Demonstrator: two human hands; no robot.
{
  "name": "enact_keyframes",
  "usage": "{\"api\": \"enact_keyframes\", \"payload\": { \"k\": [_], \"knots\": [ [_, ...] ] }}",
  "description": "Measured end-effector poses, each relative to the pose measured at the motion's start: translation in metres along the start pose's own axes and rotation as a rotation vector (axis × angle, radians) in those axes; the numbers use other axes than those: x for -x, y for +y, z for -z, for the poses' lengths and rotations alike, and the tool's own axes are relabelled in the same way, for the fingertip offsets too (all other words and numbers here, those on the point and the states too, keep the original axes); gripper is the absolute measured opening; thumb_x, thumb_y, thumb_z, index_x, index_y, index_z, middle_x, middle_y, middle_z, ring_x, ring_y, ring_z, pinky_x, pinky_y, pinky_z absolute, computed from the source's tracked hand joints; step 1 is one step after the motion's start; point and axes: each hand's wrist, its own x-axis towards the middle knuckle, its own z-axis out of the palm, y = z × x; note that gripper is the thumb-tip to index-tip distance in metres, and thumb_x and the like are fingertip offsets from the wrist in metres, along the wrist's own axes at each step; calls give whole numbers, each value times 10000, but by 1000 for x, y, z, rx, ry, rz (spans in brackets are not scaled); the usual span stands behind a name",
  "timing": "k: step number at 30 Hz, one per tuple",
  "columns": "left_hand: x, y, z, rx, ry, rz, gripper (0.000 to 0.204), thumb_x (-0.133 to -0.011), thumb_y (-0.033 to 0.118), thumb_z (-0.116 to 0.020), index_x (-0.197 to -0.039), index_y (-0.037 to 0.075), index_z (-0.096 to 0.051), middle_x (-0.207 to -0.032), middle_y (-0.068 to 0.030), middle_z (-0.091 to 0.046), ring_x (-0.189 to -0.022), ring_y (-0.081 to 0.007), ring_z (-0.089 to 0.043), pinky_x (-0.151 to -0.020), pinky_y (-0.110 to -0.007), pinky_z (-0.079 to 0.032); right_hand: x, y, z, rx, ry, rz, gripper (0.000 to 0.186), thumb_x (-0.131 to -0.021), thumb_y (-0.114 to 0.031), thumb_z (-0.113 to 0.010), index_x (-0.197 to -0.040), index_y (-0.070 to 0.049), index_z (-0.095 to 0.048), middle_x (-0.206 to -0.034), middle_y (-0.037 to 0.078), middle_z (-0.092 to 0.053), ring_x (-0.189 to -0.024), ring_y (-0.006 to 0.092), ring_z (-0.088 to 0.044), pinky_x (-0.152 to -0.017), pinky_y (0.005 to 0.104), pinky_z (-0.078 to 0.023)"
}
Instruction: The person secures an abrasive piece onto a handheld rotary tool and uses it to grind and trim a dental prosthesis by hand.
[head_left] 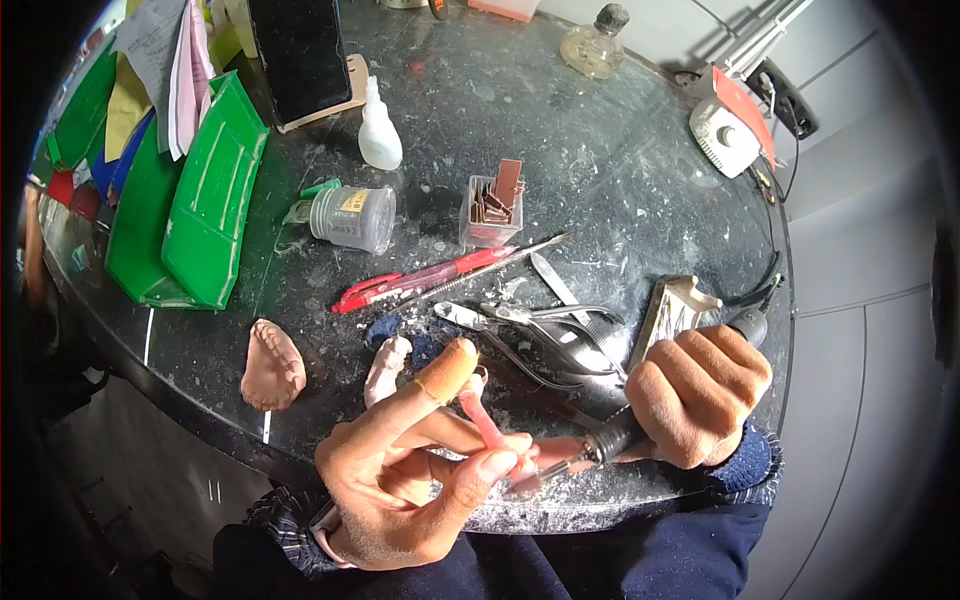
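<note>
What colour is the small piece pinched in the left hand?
Mostly pink: the piece in the left hand shows best in the head view.

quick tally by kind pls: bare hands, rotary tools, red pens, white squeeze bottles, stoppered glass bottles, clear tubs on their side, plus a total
Bare hands: 2 (left hand, right hand)
Rotary tool: 1, in the right hand
Red pen: 1
White squeeze bottle: 1
Stoppered glass bottle: 1
Clear tub on its side: 1
Total: 7
</note>
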Motion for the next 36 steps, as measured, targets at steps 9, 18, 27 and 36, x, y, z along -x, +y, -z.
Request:
{"api": "enact_keyframes", "payload": {
  "k": [9,18,27,36],
  "knots": [
    [-2,0,2,-89,-25,35,680,-840,5,-591,-1380,-104,-192,-748,-124,-658,-735,-191,-669,-902,-391,-456,-3,3,-7,26,143,23,219,-404,-248,-488,-559,-109,-422,-503,-26,-353,-396,75,-355,-384,225,-220],
    [1,-4,-5,74,26,23,566,-833,19,-635,-1296,-147,-353,-780,-123,-697,-866,-130,-652,-1023,-361,-337,-2,-2,3,-47,22,-3,285,-416,-281,-503,-597,-63,-472,-537,19,-442,-422,136,-447,-407,264,-316],
    [0,-2,-4,-18,-6,68,582,-839,59,-636,-1300,-144,-345,-730,-56,-698,-813,-136,-674,-1122,-383,-55,-2,1,-5,-47,97,40,236,-425,-269,-496,-577,-96,-446,-538,-6,-408,-418,97,-412,-396,241,-271],
    [1,-7,-1,118,-83,73,500,-845,-4,-611,-1275,-129,-389,-781,-102,-693,-909,-217,-662,-1037,-361,-346,-1,-2,2,-163,88,34,256,-558,-314,-565,-597,-83,-460,-549,11,-448,-426,130,-457,-398,260,-311]
  ]
}}
